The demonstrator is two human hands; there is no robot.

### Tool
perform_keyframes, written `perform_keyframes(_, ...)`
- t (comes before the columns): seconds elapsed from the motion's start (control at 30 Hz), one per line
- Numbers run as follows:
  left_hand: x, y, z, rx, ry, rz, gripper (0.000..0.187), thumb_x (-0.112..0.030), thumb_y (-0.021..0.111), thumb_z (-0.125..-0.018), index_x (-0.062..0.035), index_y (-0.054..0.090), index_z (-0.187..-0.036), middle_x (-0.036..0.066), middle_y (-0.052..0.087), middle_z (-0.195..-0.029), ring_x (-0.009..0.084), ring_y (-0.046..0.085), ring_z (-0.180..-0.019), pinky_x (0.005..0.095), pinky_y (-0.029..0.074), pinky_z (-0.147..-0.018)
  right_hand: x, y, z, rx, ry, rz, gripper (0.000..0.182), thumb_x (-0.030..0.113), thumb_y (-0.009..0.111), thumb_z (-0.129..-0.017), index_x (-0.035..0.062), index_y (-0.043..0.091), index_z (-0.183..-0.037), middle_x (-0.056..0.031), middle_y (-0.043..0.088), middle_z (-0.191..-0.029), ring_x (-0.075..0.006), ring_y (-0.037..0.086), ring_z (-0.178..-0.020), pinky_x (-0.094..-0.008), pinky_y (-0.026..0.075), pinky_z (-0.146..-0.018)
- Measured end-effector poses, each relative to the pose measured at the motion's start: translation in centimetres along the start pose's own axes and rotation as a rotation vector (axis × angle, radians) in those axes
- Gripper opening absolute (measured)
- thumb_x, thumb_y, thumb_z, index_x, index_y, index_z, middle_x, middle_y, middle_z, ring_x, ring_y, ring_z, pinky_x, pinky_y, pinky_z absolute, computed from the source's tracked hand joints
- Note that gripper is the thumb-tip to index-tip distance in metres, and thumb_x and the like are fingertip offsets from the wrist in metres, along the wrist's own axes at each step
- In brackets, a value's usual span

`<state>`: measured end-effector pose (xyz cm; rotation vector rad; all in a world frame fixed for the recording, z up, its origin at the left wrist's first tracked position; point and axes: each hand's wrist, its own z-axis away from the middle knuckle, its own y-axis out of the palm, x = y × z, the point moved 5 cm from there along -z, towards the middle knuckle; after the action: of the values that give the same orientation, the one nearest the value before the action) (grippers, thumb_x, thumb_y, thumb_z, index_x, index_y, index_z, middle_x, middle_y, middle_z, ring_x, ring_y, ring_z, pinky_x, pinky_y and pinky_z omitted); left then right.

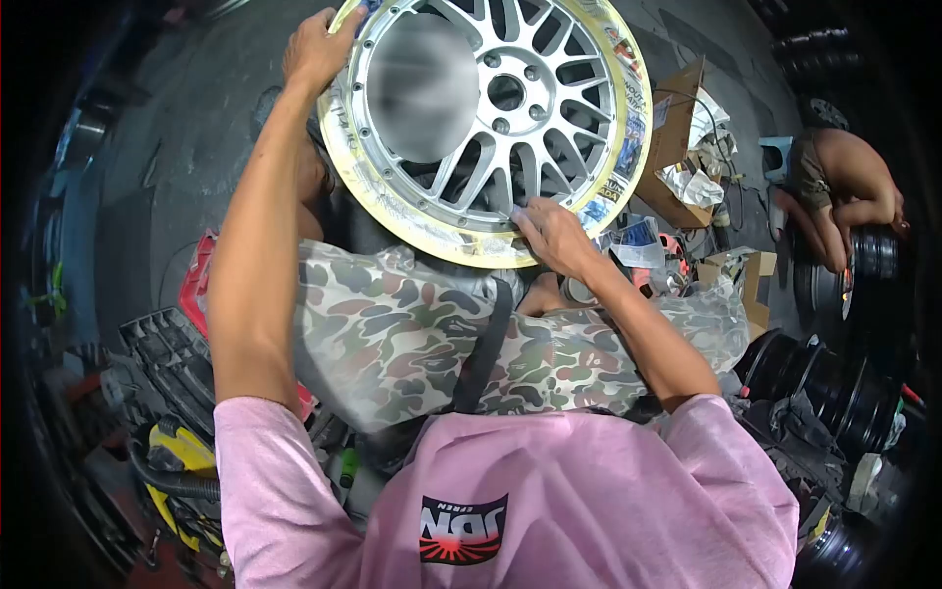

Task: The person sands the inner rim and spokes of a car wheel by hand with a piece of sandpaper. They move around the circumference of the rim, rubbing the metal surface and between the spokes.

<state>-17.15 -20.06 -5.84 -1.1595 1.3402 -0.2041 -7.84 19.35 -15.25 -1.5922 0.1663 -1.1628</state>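
Observation:
A silver multi-spoke wheel rim fills the top middle of the head view, its outer lip covered with yellow tape and printed paper. My left hand grips the rim's upper left edge, its fingertips partly cut off by the frame's top. At the lower right edge, my right hand touches the rim, thumb and fingers at the inner lip near the spokes. What, if anything, those fingers pinch is too small to tell. A blurred patch covers the left part of the spokes.
Camouflage cloth covers my lap. A cardboard box with crumpled paper stands to the right. Farther right a person crouches over dark rims. More black rims lie at lower right. A yellow machine sits at lower left.

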Motion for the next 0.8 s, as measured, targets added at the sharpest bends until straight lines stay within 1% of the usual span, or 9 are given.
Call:
perform_keyframes(0.03, -0.2, -0.2, 0.3, 0.005, 0.001, 0.001, 0.039, -0.038, 0.070, -0.091, -0.0002, 0.064, -0.100, 0.028, 0.069, -0.102, 0.0484, 0.062, -0.104, 0.0548, 0.047, -0.087, 0.7, -0.2, 0.8, -0.009, -0.163, 0.048, 0.025, 0.020, 0.060, -0.099, -0.0022, 0.071, -0.097, -0.0229, 0.066, -0.095, -0.0402, 0.064, -0.095, -0.0503, 0.050, -0.083)
perform_keyframes(0.13, -1.0, -1.5, 0.7, -0.072, 0.072, -0.026, 0.039, -0.039, 0.071, -0.089, -0.0002, 0.065, -0.091, 0.025, 0.069, -0.098, 0.0462, 0.063, -0.098, 0.0541, 0.047, -0.082, -0.2, -3.1, 2.1, 0.145, -0.326, 0.333, 0.022, 0.017, 0.062, -0.095, -0.0010, 0.073, -0.102, -0.0163, 0.064, -0.099, -0.0345, 0.062, -0.100, -0.0468, 0.050, -0.084)
perform_keyframes(0.23, -0.8, -1.3, 0.9, -0.056, 0.028, -0.034, 0.033, -0.035, 0.070, -0.090, -0.0019, 0.065, -0.090, 0.021, 0.069, -0.096, 0.0426, 0.063, -0.094, 0.0512, 0.048, -0.080, -1.7, -6.1, 3.2, 0.145, -0.215, 0.350, 0.028, 0.015, 0.065, -0.093, -0.0005, 0.071, -0.115, -0.0136, 0.061, -0.095, -0.0336, 0.062, -0.094, -0.0435, 0.051, -0.083)
perform_keyframes(0.3, -2.6, -2.5, 2.0, -0.326, 0.321, -0.037, 0.023, -0.027, 0.069, -0.091, -0.0043, 0.066, -0.088, 0.017, 0.066, -0.091, 0.0387, 0.062, -0.091, 0.0481, 0.049, -0.079, 0.0, -5.4, 3.0, 0.127, -0.251, 0.271, 0.031, 0.013, 0.066, -0.091, -0.0003, 0.070, -0.119, -0.0134, 0.060, -0.096, -0.0336, 0.061, -0.094, -0.0431, 0.051, -0.083)
perform_keyframes(0.37, -4.2, -3.1, 3.1, -0.380, 0.409, -0.034, 0.016, -0.021, 0.068, -0.091, -0.0052, 0.065, -0.086, 0.015, 0.062, -0.089, 0.0365, 0.061, -0.090, 0.0467, 0.049, -0.079, 0.6, -4.4, 2.4, 0.086, -0.295, 0.188, 0.034, 0.011, 0.067, -0.090, -0.0002, 0.068, -0.122, -0.0132, 0.059, -0.096, -0.0336, 0.061, -0.094, -0.0428, 0.051, -0.084)
perform_keyframes(0.43, -5.9, -2.9, 4.1, -0.310, 0.482, -0.018, 0.017, -0.019, 0.069, -0.090, -0.0036, 0.065, -0.085, 0.016, 0.063, -0.088, 0.0372, 0.062, -0.088, 0.0477, 0.050, -0.078, -0.5, -2.7, 1.9, 0.069, -0.324, 0.242, 0.039, 0.007, 0.068, -0.087, -0.0002, 0.067, -0.125, -0.0134, 0.058, -0.099, -0.0332, 0.060, -0.096, -0.0425, 0.051, -0.084)
perform_keyframes(0.6, -7.7, -0.8, 6.4, 0.016, 0.413, 0.015, 0.026, -0.022, 0.067, -0.092, 0.0025, 0.071, -0.099, 0.022, 0.070, -0.110, 0.0437, 0.067, -0.099, 0.0480, 0.053, -0.088, 0.7, -0.8, 1.1, 0.117, -0.389, 0.232, 0.033, 0.005, 0.063, -0.087, 0.0015, 0.068, -0.120, -0.0114, 0.059, -0.104, -0.0314, 0.059, -0.097, -0.0402, 0.050, -0.086)
perform_keyframes(0.7, -6.8, 0.5, 6.3, 0.151, 0.359, 0.118, 0.028, -0.024, 0.066, -0.093, 0.0023, 0.071, -0.101, 0.024, 0.068, -0.115, 0.0442, 0.066, -0.102, 0.0485, 0.053, -0.090, 0.1, -2.4, 1.4, 0.167, -0.425, 0.318, 0.032, 0.007, 0.065, -0.086, 0.0020, 0.069, -0.117, -0.0094, 0.060, -0.105, -0.0287, 0.058, -0.099, -0.0394, 0.049, -0.089)
perform_keyframes(0.8, -5.8, 1.3, 6.4, 0.193, 0.401, -0.068, 0.029, -0.024, 0.066, -0.093, 0.0027, 0.070, -0.106, 0.024, 0.066, -0.117, 0.0423, 0.063, -0.110, 0.0480, 0.050, -0.096, -1.1, -2.2, 1.3, 0.175, -0.454, 0.341, 0.036, 0.009, 0.065, -0.084, 0.0029, 0.069, -0.120, -0.0069, 0.061, -0.106, -0.0266, 0.057, -0.100, -0.0397, 0.048, -0.092)
